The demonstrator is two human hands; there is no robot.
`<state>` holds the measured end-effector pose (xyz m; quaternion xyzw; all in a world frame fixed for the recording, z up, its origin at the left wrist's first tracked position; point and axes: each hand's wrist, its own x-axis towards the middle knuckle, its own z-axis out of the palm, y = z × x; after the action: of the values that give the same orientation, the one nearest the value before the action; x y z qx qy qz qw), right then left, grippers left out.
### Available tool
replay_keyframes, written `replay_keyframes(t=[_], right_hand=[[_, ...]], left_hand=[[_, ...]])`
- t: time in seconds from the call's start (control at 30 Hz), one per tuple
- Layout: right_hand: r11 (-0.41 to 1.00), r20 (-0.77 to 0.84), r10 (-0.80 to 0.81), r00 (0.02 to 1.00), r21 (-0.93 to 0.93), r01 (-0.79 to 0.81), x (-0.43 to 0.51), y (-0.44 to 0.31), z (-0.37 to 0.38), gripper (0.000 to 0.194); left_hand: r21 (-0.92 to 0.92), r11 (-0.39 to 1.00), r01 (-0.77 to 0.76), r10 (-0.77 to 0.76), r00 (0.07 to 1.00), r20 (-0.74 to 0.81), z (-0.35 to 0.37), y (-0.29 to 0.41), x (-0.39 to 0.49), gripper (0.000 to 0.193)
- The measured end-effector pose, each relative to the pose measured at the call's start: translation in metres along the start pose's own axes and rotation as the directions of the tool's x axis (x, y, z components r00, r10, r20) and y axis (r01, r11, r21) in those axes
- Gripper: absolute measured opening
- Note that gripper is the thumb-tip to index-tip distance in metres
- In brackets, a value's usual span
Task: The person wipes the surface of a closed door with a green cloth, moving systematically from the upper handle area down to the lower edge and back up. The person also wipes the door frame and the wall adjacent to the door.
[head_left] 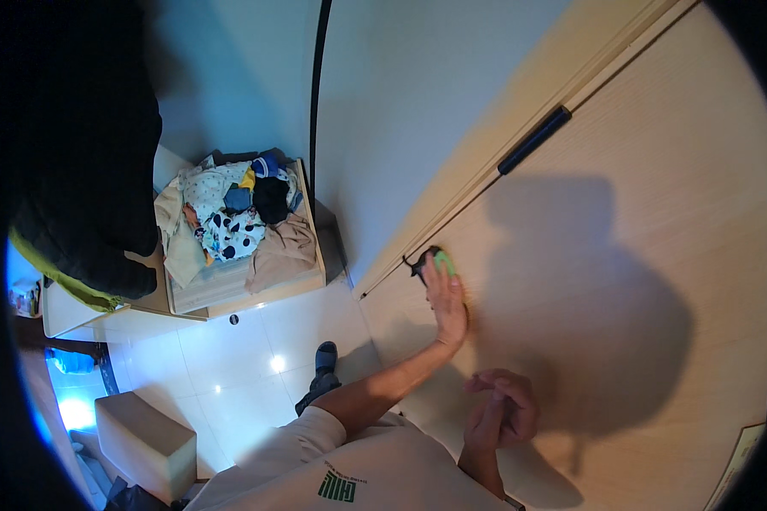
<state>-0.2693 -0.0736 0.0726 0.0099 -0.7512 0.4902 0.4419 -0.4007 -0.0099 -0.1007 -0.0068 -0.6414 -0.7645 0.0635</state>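
Note:
My left hand [447, 306] reaches forward with its fingers stretched out and laid over a small black and green object [444, 262] on a pale wood-grain door panel [620, 211]. The fingers cover part of this object, so I cannot tell what it is, or whether it is gripped or fixed to the panel. A dark bar handle [534, 140] sits on the panel's edge, farther up than that hand. In front of my chest is my right hand [505, 409], its fingers loosely curled and apart. Nothing shows in it.
To the left, an open wooden drawer [307, 223] holds a heap of clothes [236, 211]. Dark garments [89, 160] hang above it. A beige box-like stool [147, 441] stands on the glossy tiled floor [230, 377]. My slippered foot [325, 358] is close to the panel's base.

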Motion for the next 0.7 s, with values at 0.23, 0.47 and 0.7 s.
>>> replay_keyframes(t=[0.23, 0.47, 0.7], right_hand=[[1.0, 0.022, -0.023, 0.999, 0.002, 0.023, -0.017, -0.004, -0.023, 0.019], [1.0, -0.029, 0.021, 0.999, 0.021, -0.02, -0.041, -0.017, -0.057, 0.023], [0.999, 0.097, 0.031, 0.995, 0.032, -0.035, -0.062, -0.038, -0.083, 0.021]], left_hand=[[-0.01, 0.804, -0.594, 0.582, 0.785, 0.213, 0.0, 0.071, -0.058, 0.052], [0.02, 1.0, 0.004, -0.004, 1.0, 0.017, -0.018, -0.097, -0.048, 0.062], [-0.39, 0.72, 0.574, -0.607, 0.793, 0.045, -0.025, -0.155, -0.109, 0.066]])
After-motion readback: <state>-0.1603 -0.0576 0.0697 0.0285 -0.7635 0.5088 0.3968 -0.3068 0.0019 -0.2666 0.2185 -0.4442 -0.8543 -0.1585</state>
